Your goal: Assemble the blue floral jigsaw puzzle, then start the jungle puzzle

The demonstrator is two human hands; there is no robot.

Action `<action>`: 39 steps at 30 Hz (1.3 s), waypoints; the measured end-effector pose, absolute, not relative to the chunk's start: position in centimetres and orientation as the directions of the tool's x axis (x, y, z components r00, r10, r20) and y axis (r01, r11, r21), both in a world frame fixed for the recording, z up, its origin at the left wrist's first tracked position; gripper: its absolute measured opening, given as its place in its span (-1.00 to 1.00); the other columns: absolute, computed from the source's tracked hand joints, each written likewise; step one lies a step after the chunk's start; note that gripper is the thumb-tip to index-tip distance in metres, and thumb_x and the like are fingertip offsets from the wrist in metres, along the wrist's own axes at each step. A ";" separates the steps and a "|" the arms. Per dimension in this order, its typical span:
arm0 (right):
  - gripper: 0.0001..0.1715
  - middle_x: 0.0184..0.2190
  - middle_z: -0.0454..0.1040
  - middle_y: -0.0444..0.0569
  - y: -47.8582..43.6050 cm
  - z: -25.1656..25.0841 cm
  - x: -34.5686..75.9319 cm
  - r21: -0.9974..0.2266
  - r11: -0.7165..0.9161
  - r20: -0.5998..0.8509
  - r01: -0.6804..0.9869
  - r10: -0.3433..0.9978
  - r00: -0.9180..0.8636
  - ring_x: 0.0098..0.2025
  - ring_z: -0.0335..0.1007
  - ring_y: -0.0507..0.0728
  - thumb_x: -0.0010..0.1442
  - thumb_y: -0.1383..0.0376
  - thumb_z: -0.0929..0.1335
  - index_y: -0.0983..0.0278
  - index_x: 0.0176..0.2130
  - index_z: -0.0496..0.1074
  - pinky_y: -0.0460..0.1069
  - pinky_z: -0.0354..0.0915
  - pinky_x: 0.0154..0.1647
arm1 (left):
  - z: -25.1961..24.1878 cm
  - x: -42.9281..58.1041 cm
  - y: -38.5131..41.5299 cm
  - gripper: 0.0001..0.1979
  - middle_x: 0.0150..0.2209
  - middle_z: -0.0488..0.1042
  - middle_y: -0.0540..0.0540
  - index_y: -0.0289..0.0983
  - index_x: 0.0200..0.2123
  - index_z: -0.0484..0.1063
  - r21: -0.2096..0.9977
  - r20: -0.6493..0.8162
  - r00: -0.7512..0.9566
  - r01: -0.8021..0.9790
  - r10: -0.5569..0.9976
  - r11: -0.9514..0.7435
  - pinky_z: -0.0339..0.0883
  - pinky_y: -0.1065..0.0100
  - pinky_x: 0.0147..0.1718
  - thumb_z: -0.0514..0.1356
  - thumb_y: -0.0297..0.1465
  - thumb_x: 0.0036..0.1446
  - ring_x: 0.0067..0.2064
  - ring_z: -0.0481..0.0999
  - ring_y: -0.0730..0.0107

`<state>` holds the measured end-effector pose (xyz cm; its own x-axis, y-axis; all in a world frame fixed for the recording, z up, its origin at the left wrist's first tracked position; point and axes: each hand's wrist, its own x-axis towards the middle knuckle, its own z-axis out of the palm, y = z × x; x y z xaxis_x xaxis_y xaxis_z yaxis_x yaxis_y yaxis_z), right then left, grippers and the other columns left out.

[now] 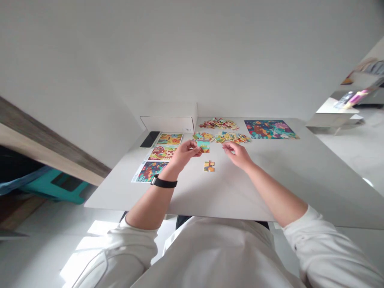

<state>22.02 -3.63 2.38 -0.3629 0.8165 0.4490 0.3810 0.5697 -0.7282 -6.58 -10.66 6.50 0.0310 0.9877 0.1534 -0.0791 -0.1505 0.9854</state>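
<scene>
While the person's left hand [186, 154] pinches a teal-and-yellow jigsaw piece [203, 145] between its fingertips, the right hand [238, 155] hovers over the white table [228, 196] with its fingers loosely curved and open, holding nothing. The held piece sits above the table at about two o'clock from the left hand, and a black watch strap [163, 182] circles that wrist. Whether a second piece lies against the first is too small to tell.

Just beside the right hand's fingertips, at about eleven o'clock, a loose row of jigsaw pieces [231, 138] spreads across the table, not touching the hand. A smaller cluster of pieces [203, 136] lies at twelve o'clock from the left hand, and a denser heap of pieces [218, 124] sits beyond both. Two interlocked pieces [209, 166] lie flat and apart from the rest, between the hands at six o'clock from the held piece.

Three printed picture cards [162, 153] run in a column at nine o'clock from the left hand, with a black smartphone [150, 139] beside the farthest card. A white cardboard box [168, 123] stands against the wall at the table's far edge, and a colourful floral picture sheet [270, 129] lies at one o'clock from the right hand.
</scene>
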 end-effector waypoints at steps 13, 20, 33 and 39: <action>-0.46 -0.49 0.46 -0.16 -8.8 -0.3 19.5 -0.932 0.288 0.175 0.219 0.889 -0.424 -0.43 0.34 0.10 0.24 -0.22 0.43 0.18 -0.31 0.43 -0.01 0.24 -0.35 | 1.5 -3.3 -12.8 -0.51 -0.37 0.65 -0.12 -0.29 -0.30 0.52 1.000 -0.003 0.172 -0.005 0.985 0.004 0.47 0.33 -0.26 0.58 -0.06 -0.03 -0.32 0.65 0.34; -0.46 -0.56 0.36 -0.23 -9.3 0.3 19.8 -0.914 0.299 0.164 0.273 0.889 -0.427 -0.48 0.22 0.06 0.19 -0.21 0.44 0.18 -0.37 0.40 -0.04 0.14 -0.40 | 1.7 -3.4 -12.9 -0.48 -0.38 0.62 -0.11 -0.29 -0.32 0.55 0.995 0.045 0.127 0.080 0.991 -0.055 0.47 0.34 -0.29 0.49 0.07 0.06 -0.35 0.60 0.37; -0.76 -0.11 0.73 0.00 -8.3 -0.9 20.4 -0.770 0.422 0.288 0.479 0.899 -0.329 -0.12 0.65 0.19 0.30 0.25 0.41 0.18 -0.05 0.62 0.13 0.52 0.06 | 3.2 -8.1 -11.5 -0.53 -0.49 0.40 0.10 -0.21 -0.28 0.41 0.985 0.114 -0.353 -0.085 0.929 -0.153 0.34 0.47 -0.45 0.47 0.01 0.09 -0.51 0.42 0.54; -0.53 0.12 0.68 0.08 -7.9 -1.9 19.3 -0.568 0.586 0.327 0.578 0.805 -0.494 0.19 0.60 0.30 0.22 0.31 0.53 0.17 0.12 0.58 0.23 0.45 0.30 | 3.1 -7.8 -11.7 -0.55 -0.52 0.35 0.11 -0.21 -0.31 0.40 0.987 0.075 -0.322 -0.113 0.944 -0.117 0.29 0.47 -0.46 0.46 -0.01 0.08 -0.52 0.37 0.54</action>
